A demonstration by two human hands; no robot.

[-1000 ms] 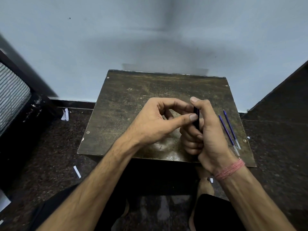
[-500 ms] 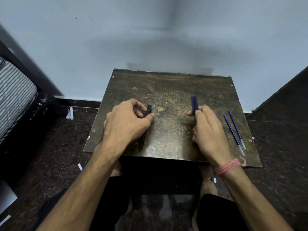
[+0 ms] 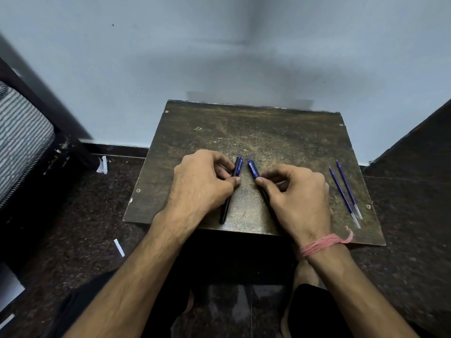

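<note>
Two dark blue pens lie on a worn brown board. My left hand pinches the left pen between thumb and fingers; its thin lower end pokes out below the hand toward the board's front edge. My right hand pinches the right pen near its capped upper end, and the hand hides the rest of that pen. The two pens lie close together, angled slightly apart at the bottom. Both pens rest on the board.
Two thin blue refills lie side by side near the board's right edge. The board sits on a dark speckled floor against a pale wall. A striped mattress is at left. Paper scraps lie on the floor.
One second ago both hands held a pen together above the board. Then the hands parted, each with a pen laid on the board, and now they have brought the two pens close together at the middle.
</note>
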